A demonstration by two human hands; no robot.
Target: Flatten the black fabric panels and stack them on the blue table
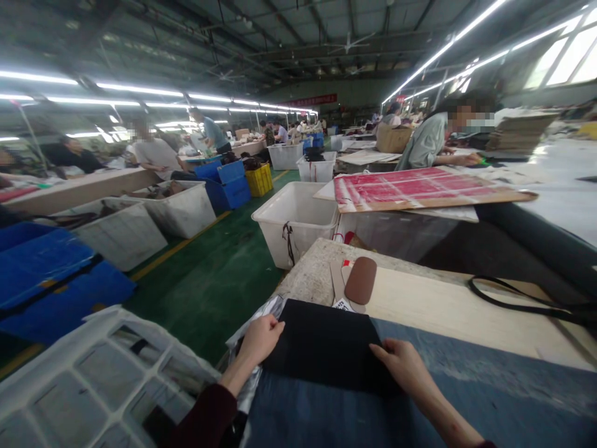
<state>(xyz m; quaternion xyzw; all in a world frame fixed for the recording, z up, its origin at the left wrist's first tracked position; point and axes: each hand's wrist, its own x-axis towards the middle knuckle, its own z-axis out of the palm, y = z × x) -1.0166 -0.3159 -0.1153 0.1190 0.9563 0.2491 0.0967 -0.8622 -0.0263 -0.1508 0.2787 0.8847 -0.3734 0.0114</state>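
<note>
Black rectangular sheet (326, 342), two-hand hold
Left hand (260, 339) and right hand (405, 364) pinch opposite edges; probably light, flexible: support both sides evenly.

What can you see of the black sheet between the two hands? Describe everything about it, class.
The black sheet is plain, matte and roughly rectangular, perhaps fabric or leather-like. It looks flat, over the blue-grey table covering. The left hand grips its left edge, the right hand its right edge. Whether it is slightly lifted cannot be told.
</note>
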